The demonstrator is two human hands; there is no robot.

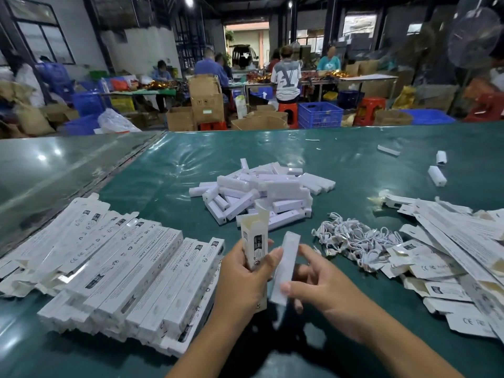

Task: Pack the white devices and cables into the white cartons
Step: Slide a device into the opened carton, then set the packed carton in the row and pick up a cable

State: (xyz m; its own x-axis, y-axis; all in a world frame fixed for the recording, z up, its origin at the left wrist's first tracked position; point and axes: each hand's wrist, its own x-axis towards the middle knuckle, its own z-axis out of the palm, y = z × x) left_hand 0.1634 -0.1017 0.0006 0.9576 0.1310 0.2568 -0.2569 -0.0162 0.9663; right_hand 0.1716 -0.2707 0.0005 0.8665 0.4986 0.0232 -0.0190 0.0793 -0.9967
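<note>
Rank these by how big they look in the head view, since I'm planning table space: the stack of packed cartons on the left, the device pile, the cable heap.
1. Stack of packed cartons, largest, though nearest the camera.
2. Device pile.
3. Cable heap, smallest.

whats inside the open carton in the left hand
The carton gripped by the left hand shows only its yellowish inner wall near the open top. Lower down is hidden by its sides. The right hand holds a device outside it.
</note>
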